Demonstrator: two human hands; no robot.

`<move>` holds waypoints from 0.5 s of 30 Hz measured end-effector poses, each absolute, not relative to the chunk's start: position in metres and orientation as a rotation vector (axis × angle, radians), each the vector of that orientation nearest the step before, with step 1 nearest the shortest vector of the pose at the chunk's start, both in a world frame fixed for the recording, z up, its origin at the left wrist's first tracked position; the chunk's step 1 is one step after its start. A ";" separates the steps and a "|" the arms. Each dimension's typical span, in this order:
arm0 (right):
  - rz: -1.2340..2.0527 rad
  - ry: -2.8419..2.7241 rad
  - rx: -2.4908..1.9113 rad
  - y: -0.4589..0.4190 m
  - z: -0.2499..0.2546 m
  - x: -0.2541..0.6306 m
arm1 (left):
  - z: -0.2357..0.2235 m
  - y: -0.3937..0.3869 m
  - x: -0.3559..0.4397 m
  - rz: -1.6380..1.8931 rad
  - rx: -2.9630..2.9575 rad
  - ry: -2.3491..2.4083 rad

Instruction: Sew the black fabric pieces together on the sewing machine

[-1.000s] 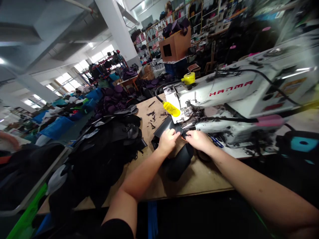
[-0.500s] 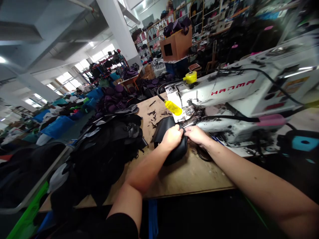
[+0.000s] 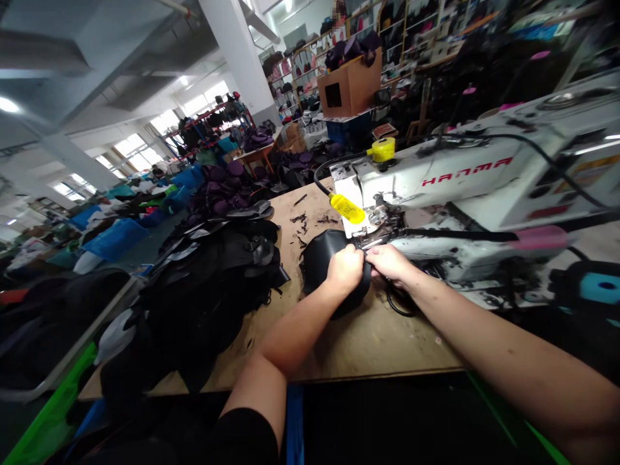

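Observation:
Both of my hands grip a black bag piece (image 3: 320, 253), curved and leather-like, close to the needle end of a white sewing machine (image 3: 465, 169). My left hand (image 3: 347, 267) is closed over its upper edge, knuckles up. Right beside it, my right hand (image 3: 387, 263) pinches the edge on the machine side. Part of the piece is hidden under my left hand and forearm. Just above my hands are the machine's metal foot parts and a yellow lamp (image 3: 347, 209) on a bent black cable.
A heap of black cut pieces (image 3: 208, 284) covers the left of the wooden table (image 3: 387, 349). Dark scraps (image 3: 301, 223) lie behind the bag piece. A cardboard box (image 3: 351, 84) with purple items stands farther back. A black cable loops near my right wrist.
The black bag piece has turned a little between my hands, showing more of its smooth side at the left. My grip stays closed. The whole view has shifted slightly.

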State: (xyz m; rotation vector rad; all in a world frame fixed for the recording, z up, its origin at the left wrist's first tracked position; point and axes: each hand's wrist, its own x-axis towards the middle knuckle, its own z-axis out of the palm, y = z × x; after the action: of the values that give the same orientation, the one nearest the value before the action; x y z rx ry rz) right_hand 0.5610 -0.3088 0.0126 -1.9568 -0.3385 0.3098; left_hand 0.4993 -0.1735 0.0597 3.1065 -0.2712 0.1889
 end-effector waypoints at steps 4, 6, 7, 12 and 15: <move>0.327 -0.293 -1.914 -0.306 0.019 0.555 | 0.048 -0.173 0.474 0.311 2.914 -0.174; 0.373 -0.244 -1.832 -0.308 0.021 0.550 | 0.042 -0.171 0.448 0.373 2.860 -0.062; 0.409 -0.200 -1.759 -0.310 0.020 0.547 | 0.039 -0.170 0.434 0.388 2.866 -0.009; 0.574 0.085 -1.396 -0.315 -0.005 0.527 | 0.042 -0.152 0.392 0.285 2.907 0.088; 0.658 -0.034 -1.369 -0.311 -0.022 0.515 | 0.067 -0.132 0.398 0.188 2.719 0.090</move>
State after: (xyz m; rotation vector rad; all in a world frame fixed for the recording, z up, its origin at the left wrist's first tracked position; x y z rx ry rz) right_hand 0.5151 -0.3111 -0.0218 -1.3694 -0.0342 0.6582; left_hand 0.3979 -0.1325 0.0667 2.7192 0.0903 0.1877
